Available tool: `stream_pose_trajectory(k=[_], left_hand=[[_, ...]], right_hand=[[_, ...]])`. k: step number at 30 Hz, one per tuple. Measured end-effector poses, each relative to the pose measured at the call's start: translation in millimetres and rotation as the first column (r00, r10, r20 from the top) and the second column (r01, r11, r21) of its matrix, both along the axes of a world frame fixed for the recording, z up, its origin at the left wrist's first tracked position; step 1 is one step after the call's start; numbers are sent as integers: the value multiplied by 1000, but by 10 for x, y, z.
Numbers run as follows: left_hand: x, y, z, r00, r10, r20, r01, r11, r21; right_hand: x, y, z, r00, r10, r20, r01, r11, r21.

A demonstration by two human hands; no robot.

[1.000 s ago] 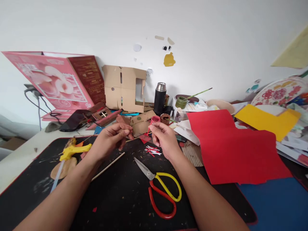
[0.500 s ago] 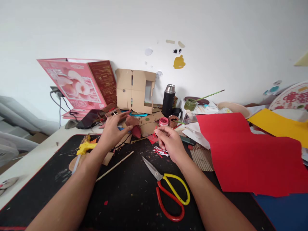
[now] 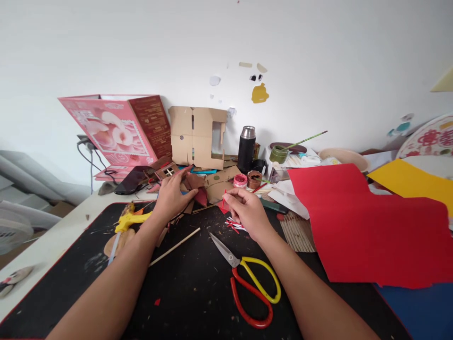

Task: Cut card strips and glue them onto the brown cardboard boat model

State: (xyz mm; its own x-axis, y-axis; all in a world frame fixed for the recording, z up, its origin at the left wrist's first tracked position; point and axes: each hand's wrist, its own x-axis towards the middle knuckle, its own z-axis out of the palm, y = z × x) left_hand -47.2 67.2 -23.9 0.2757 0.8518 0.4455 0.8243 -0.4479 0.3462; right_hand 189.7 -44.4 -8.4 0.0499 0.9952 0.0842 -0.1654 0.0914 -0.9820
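Observation:
My left hand (image 3: 173, 194) reaches over a heap of brown and dark red card pieces (image 3: 198, 184), thumb apart from the fingers. Whether it touches them I cannot tell. A small brown model wall with a white-framed window (image 3: 167, 171) is just behind its fingers. Between thumb and fingertips, my right hand (image 3: 249, 208) pinches a thin red paper strip (image 3: 224, 194), held upright. Below that hand lies a little pile of red and white paper strips (image 3: 235, 224). Scissors (image 3: 231, 259) with one yellow and one red handle rest on the black mat (image 3: 191, 293), blades parted slightly.
A yellow glue gun (image 3: 129, 219) and a wooden stick (image 3: 175, 246) lie at left. Behind are paint jars (image 3: 240, 180), a black flask (image 3: 247, 148) and a cardboard sheet (image 3: 201, 134). Red paper (image 3: 375, 226) spreads across the right. A pink box (image 3: 113, 127) stands back left.
The view has shifted slightly. My left hand stays over the card pieces, and my right hand still holds the red strip, moved only a little.

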Motion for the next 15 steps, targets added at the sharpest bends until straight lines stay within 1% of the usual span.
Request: stream_pose_trajectory(k=[6,9,12,15], left_hand=[[-11,27,-25,998,-44,48,46,998,-32],[-13,55,-26,995,-64,73,68,997,-47],[-5,73,-13,992,-54,110,61,996,-60],[7,54,27,979,5,205,10,998,-69]], right_hand=[[34,4,32,999,-17,-30,17,1000,1],[72,18,64,996,-45,-81,45,999,-3],[91,33,79,991,-63,-122,62,998,-9],[87,37,88,990,-59,-124,59,998,-8]])
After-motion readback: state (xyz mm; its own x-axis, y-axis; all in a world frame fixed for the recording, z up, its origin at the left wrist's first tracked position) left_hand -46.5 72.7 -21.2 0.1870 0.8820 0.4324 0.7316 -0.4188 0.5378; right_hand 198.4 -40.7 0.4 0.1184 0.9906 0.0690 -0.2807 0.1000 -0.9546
